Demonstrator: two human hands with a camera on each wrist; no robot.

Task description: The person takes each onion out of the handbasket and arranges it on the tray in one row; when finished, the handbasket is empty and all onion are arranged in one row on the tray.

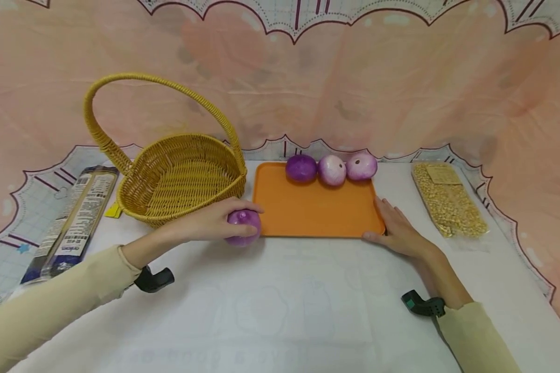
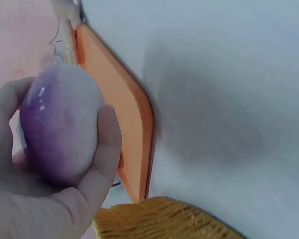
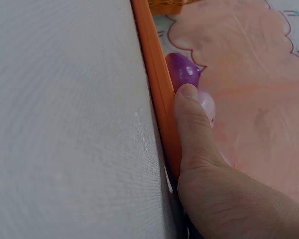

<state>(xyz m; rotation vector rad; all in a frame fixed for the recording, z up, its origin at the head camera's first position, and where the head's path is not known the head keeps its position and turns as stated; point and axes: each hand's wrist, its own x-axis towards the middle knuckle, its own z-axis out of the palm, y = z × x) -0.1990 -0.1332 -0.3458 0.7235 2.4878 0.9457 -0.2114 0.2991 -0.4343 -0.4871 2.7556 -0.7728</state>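
Note:
My left hand (image 1: 214,220) grips a purple onion (image 1: 243,228) at the front left corner of an orange tray (image 1: 317,212). In the left wrist view, fingers and thumb curl round the onion (image 2: 62,122), whose skin is part purple, part pale. Along the tray's back edge sit a dark purple onion (image 1: 301,168) and two paler onions, one in the middle (image 1: 332,170) and one at the right (image 1: 361,166). My right hand (image 1: 399,228) rests at the tray's right edge, its fingers extended; the right wrist view shows the thumb (image 3: 194,124) lying along the rim.
A yellow wicker basket (image 1: 186,186) with a tall handle stands left of the tray. Beyond it lies a long printed packet (image 1: 77,217) near a small yellow piece (image 1: 113,210). At the right is a clear bag of yellow grains (image 1: 448,199). A patterned cloth (image 1: 280,88) hangs behind.

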